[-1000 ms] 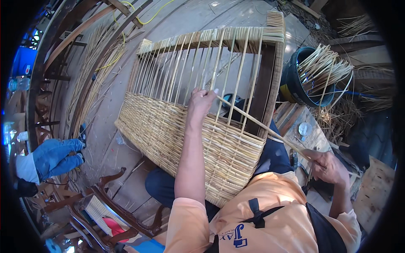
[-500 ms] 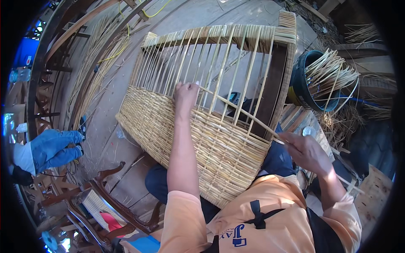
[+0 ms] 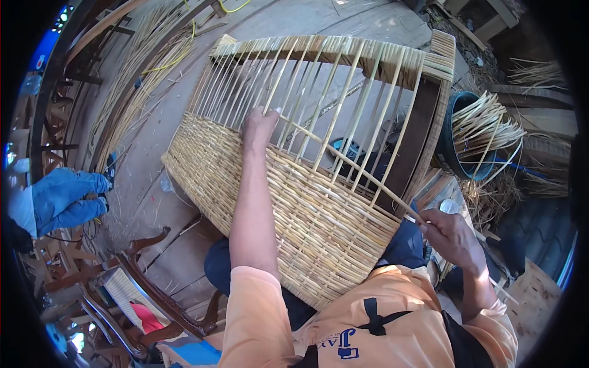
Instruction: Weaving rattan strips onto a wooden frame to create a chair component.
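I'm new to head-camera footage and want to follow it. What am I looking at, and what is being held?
There is no machine here, just a person working bare-handed. The view comes from the left one of two wide fisheye cameras worn on the head, looking down, so straight edges bend toward the rim. A partly woven wicker panel lies over the person's legs; its upper part shows open uprights. The right hand holds one end of a cane strand, which runs across the uprights to the left hand; that hand's exact grip is hidden. At the right is a dark bucket of cane strips.
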{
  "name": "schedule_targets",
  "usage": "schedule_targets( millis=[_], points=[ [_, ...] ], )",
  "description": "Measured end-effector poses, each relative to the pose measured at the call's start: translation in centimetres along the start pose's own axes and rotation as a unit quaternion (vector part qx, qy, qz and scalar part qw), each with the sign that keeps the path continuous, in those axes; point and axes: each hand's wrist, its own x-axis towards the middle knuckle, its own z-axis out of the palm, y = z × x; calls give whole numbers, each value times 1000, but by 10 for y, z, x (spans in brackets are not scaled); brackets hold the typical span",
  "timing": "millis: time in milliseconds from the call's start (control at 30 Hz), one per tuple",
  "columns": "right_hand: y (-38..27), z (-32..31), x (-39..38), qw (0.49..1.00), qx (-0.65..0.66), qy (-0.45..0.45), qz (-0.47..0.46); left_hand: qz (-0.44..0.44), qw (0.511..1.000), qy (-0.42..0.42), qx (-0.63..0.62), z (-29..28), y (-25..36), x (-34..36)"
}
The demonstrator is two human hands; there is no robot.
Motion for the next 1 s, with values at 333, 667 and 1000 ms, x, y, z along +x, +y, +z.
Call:
schedule_targets(
  millis=[333, 667, 1000],
  points=[
    [-4, 23, 50, 999, 16, 11, -39, -113, 949, -62, -287, 6, -27, 45],
    [-4, 4, -14, 994, 51, -66, 69, -139, 864, 310, -372, -140, -160, 151],
    [21, -3, -22, 988, 102, -57, 103, -186, 921, -10, -341, -32, -67, 63]
  ],
)
